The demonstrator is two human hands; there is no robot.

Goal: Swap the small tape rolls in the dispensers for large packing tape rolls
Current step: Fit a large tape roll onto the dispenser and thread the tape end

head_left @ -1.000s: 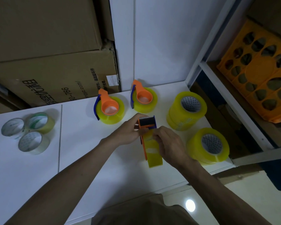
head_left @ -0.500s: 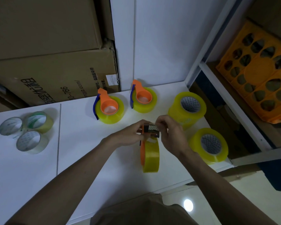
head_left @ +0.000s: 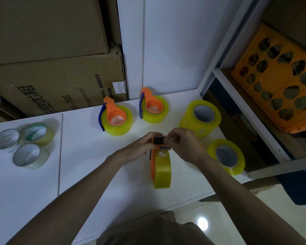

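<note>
Your left hand [head_left: 140, 147] reaches in from the lower left with the forearm stretched across the white table [head_left: 81, 174]; its fingers curl round the orange and dark head of the dispenser [head_left: 158, 144] and grip it. Your right hand [head_left: 182, 145] comes in from the lower right and meets the left at that same head, thumb and fingertips pinching at its dark end; what exactly lies between the fingertips is too small to tell. The dispenser you hold stands on edge on the table, with a large yellow tape roll [head_left: 162, 171] seated in it and the roll's rim resting on the surface just below your hands.

From the left: three small tape rolls [head_left: 23, 144] lie flat and touching one another near the left edge, two clear and one yellowish with a green-printed core. Farther along, behind your hands, a loaded dispenser [head_left: 116, 119] lies flat, its orange hub filling the core of a yellow roll and a blue blade arm at its left side. Just beside it to the right, a second loaded dispenser [head_left: 153, 108] lies the same way. At the right end, a stack of large yellow rolls [head_left: 201, 117] stands near the table corner, and a single large yellow roll [head_left: 226, 156] lies flat at the table's right edge, close to your right wrist. Cardboard boxes [head_left: 51, 68] stand behind the table on the left, and an orange crate [head_left: 279, 82] sits in the shelf on the right.
</note>
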